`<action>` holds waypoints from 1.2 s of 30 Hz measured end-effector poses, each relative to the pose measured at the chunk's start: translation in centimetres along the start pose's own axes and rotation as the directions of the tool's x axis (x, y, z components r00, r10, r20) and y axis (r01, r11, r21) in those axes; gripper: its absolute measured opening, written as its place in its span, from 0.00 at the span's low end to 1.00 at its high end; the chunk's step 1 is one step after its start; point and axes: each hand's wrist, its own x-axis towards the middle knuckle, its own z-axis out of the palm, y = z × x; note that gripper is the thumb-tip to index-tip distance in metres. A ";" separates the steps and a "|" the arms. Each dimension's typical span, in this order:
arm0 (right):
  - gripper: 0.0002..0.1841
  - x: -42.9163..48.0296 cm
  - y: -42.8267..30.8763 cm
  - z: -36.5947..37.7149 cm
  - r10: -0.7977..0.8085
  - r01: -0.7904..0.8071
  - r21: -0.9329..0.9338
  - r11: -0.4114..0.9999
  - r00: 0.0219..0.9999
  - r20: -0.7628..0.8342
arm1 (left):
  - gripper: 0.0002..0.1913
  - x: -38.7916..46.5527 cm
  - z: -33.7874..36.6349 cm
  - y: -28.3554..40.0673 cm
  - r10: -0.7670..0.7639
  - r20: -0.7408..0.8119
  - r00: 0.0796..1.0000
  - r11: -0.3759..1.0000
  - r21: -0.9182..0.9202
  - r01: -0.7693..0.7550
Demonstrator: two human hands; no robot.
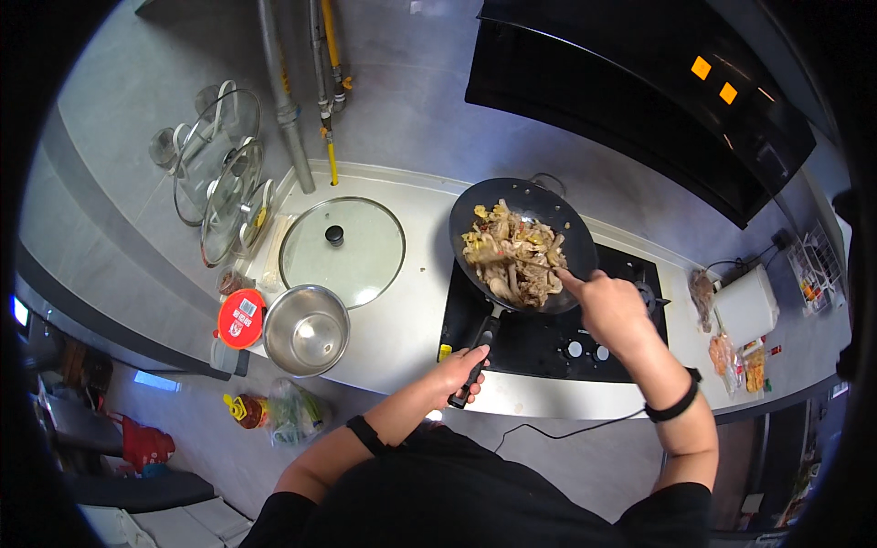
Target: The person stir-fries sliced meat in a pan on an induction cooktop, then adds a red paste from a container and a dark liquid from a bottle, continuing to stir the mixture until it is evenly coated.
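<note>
My left hand (453,375) is wrapped around the black handle (488,332) of a dark wok (579,236). The wok is over the left part of a black gas hob (531,349). Inside it lies a heap of cooked meat pieces (514,236) with yellowish bits among them. Above the wok's right rim, my right hand (610,308) holds a thin-handled cooking utensil (531,262), index finger stretched along it. The utensil's head is blurred among the food, so its exact kind is unclear. Most of its grip is hidden by the hand.
Left of the hob lie a glass lid (373,253) and a steel bowl (308,332), beside a red-lidded tub (241,318). More glass lids (229,205) hang on the wall. A range hood (616,96) overhangs the back. Food packets (726,356) and a white appliance (747,301) stand right.
</note>
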 end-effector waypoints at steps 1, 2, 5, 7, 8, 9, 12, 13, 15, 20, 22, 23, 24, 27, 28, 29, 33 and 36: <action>0.34 1.1 -0.7 1.0 0.011 -0.011 -0.007 1.000 1.000 -0.003 | 0.20 0.1 0.0 0.0 0.002 -0.011 1.000 1.000 0.004 -0.002; 0.33 2.3 -1.8 2.1 0.071 -0.071 0.006 0.997 0.996 0.045 | 0.20 0.1 0.1 -0.1 0.007 -0.004 1.000 1.000 -0.002 -0.007; 0.25 6.5 -5.1 4.9 0.285 -0.292 0.053 0.955 0.952 0.116 | 0.19 0.1 0.1 -0.2 0.011 -0.002 1.000 1.000 -0.009 -0.011; 0.21 8.1 -5.5 5.5 0.290 -0.292 0.045 0.955 0.956 0.043 | 0.19 -0.1 0.1 -0.2 0.010 -0.008 1.000 1.000 -0.007 -0.010; 0.20 8.4 -5.4 5.4 0.251 -0.251 0.003 0.968 0.968 0.016 | 0.19 -0.1 0.1 -0.2 0.016 -0.017 1.000 1.000 0.002 -0.016; 0.19 8.4 -5.0 5.0 0.218 -0.216 -0.038 0.976 0.975 0.037 | 0.19 -0.1 0.1 -0.1 0.009 -0.009 1.000 1.000 -0.004 -0.009; 0.22 5.7 -3.8 2.6 0.050 -0.047 -0.039 0.998 0.995 0.090 | 0.20 0.1 0.1 -0.2 0.016 -0.006 1.000 1.000 -0.005 -0.016; 0.23 4.6 -3.7 1.7 0.030 -0.023 -0.064 0.998 0.993 0.111 | 0.20 0.1 0.1 -0.3 0.022 -0.009 1.000 1.000 -0.004 -0.022; 0.26 2.3 -3.0 0.0 -0.061 0.065 -0.040 0.997 0.994 0.089 | 0.20 0.2 0.0 -0.5 0.023 -0.011 1.000 1.000 -0.006 -0.023; 0.25 3.2 -2.7 0.1 -0.069 0.073 -0.051 0.996 0.995 0.072 | 0.20 0.5 0.1 -0.6 0.021 -0.016 1.000 1.000 -0.007 -0.021; 0.23 5.6 -3.0 1.3 -0.037 0.038 -0.064 0.997 0.999 0.012 | 0.19 0.5 0.4 -0.5 0.008 -0.032 0.999 1.000 0.016 -0.008; 0.25 6.5 -2.6 1.4 0.012 -0.012 -0.008 1.000 0.999 0.039 | 0.20 0.5 0.5 -0.4 0.001 -0.033 0.999 1.000 0.025 0.000; 0.25 6.9 -1.8 1.2 0.031 -0.031 0.075 0.997 0.999 0.011 | 0.20 0.5 0.6 -0.4 0.006 -0.023 1.000 0.999 0.034 -0.005; 0.19 7.1 0.6 -0.5 0.051 -0.081 0.377 0.923 0.995 0.089 | 0.20 0.4 0.5 -0.3 -0.018 -0.029 0.999 0.999 0.025 0.019; 0.18 7.0 1.2 -1.3 -0.012 -0.051 0.405 0.913 0.989 0.151 | 0.20 0.5 0.5 -0.4 -0.022 -0.027 0.999 1.000 0.020 0.022; 0.18 6.9 1.6 -2.0 -0.068 -0.007 0.390 0.921 0.982 0.177 | 0.20 0.4 0.4 -0.5 -0.011 -0.028 1.000 1.000 0.026 0.012; 0.14 10.6 -1.3 -3.2 0.098 -0.176 0.227 0.958 0.943 0.317 | 0.20 0.7 0.5 -0.8 -0.003 -0.028 1.000 0.999 0.036 0.004; 0.15 13.1 -2.0 -4.3 0.113 -0.174 0.175 0.969 0.943 0.314 | 0.20 0.7 0.5 -0.5 -0.007 -0.020 1.000 0.999 0.047 0.008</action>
